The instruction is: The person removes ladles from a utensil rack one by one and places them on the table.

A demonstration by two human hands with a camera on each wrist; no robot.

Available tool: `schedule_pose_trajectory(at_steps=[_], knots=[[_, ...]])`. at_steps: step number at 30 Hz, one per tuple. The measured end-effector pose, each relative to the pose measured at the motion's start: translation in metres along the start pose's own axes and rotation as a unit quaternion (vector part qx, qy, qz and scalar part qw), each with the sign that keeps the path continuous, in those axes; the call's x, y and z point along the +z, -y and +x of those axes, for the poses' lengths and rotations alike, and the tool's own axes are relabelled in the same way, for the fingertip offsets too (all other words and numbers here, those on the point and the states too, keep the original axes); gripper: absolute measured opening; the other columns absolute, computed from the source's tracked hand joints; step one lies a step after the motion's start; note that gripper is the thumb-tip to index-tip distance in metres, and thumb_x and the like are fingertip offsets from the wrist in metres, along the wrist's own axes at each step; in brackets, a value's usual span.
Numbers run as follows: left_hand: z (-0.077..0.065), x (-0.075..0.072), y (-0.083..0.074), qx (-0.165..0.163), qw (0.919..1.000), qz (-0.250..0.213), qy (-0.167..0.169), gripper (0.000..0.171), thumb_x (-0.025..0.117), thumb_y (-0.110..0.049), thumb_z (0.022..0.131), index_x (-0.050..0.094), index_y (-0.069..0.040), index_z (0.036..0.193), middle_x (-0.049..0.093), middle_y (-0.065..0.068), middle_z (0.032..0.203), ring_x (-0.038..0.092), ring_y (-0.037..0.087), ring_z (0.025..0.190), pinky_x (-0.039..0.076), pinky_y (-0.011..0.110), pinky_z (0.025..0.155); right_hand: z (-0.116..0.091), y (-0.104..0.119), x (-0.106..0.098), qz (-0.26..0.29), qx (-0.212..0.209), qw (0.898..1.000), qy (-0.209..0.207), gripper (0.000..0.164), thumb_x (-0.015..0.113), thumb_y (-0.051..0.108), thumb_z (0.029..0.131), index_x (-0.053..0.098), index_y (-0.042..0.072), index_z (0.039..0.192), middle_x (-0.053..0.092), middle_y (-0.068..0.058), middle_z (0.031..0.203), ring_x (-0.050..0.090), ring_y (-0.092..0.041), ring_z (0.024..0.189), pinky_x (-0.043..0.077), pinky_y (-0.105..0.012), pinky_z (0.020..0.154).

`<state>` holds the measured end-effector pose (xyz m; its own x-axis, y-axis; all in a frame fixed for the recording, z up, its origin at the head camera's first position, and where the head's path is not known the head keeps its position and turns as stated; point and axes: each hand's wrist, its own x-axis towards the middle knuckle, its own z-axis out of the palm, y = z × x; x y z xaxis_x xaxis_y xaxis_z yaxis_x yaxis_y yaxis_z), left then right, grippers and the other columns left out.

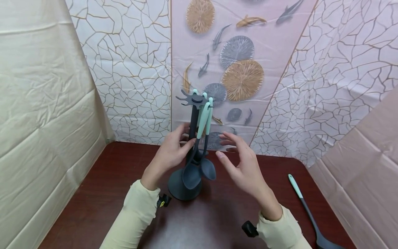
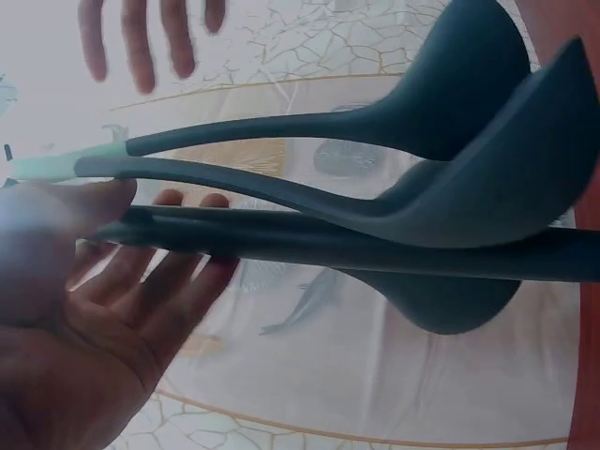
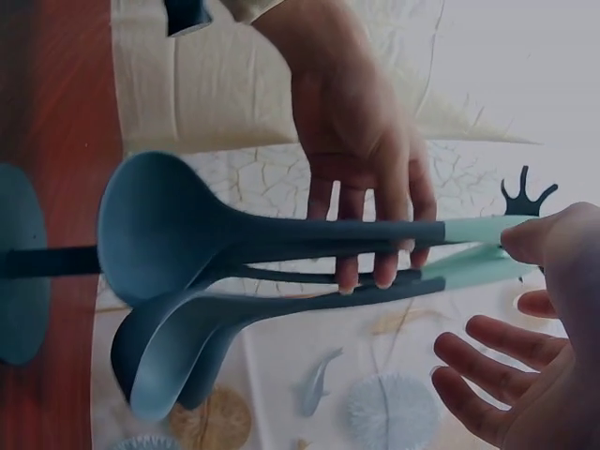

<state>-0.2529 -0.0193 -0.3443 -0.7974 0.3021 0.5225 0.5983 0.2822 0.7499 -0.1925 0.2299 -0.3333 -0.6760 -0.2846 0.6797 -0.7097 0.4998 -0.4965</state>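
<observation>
A dark utensil stand (image 1: 185,188) with a round base and clawed top holds several hanging utensils with mint handles. A ladle (image 1: 191,176) and another deep-bowled utensil (image 1: 208,169) hang at its front. My left hand (image 1: 171,150) holds the stand's pole loosely, thumb in front and fingers behind. That thumb lies close by a utensil handle in the left wrist view, where the pole (image 2: 375,242) runs across the fingers. To the right of the stand, my right hand (image 1: 240,166) hovers with spread, relaxed fingers and holds nothing. Its thumb overlaps a mint handle (image 3: 473,230) in the right wrist view.
A long utensil with a mint handle (image 1: 295,186) lies near the right edge of the dark red table (image 1: 118,173), its dark head partly out of frame. Patterned cloth (image 1: 140,86) hangs behind the table, and plain cloth (image 1: 40,103) stands at the left side.
</observation>
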Motion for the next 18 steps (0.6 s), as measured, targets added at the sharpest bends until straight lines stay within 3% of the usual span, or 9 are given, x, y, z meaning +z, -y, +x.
schedule_pose_trajectory(at_steps=[6, 11, 18], knots=[[-0.003, 0.005, 0.011, 0.008, 0.9995, -0.013, -0.029, 0.044, 0.074, -0.009, 0.101, 0.061, -0.017, 0.142, 0.071, 0.003, 0.114, 0.076, 0.021, 0.101, 0.064, 0.04, 0.085, 0.009, 0.006, 0.01, 0.029, -0.01, 1.0, 0.002, 0.06, 0.073, 0.013, 0.101, 0.05, 0.024, 0.156, 0.063, -0.002, 0.143, 0.067, -0.021, 0.12, 0.059, -0.047, 0.097], [-0.004, 0.008, 0.016, 0.024, 0.9985, -0.013, -0.048, 0.043, 0.073, -0.009, 0.101, 0.062, -0.016, 0.142, 0.07, 0.001, 0.109, 0.077, 0.019, 0.097, 0.064, 0.038, 0.081, 0.018, 0.009, 0.02, 0.035, -0.018, 0.999, -0.008, 0.054, 0.073, 0.014, 0.101, 0.054, 0.016, 0.152, 0.067, -0.007, 0.135, 0.07, -0.022, 0.113, 0.062, -0.046, 0.089], [-0.002, 0.008, 0.016, 0.048, 0.9981, -0.005, -0.038, 0.04, 0.069, -0.006, 0.103, 0.06, -0.016, 0.141, 0.067, 0.001, 0.109, 0.078, 0.022, 0.1, 0.064, 0.038, 0.084, 0.025, 0.016, 0.033, 0.035, -0.012, 0.999, -0.028, 0.045, 0.074, 0.018, 0.102, 0.06, 0.009, 0.144, 0.074, -0.009, 0.117, 0.073, -0.015, 0.098, 0.064, -0.043, 0.08]])
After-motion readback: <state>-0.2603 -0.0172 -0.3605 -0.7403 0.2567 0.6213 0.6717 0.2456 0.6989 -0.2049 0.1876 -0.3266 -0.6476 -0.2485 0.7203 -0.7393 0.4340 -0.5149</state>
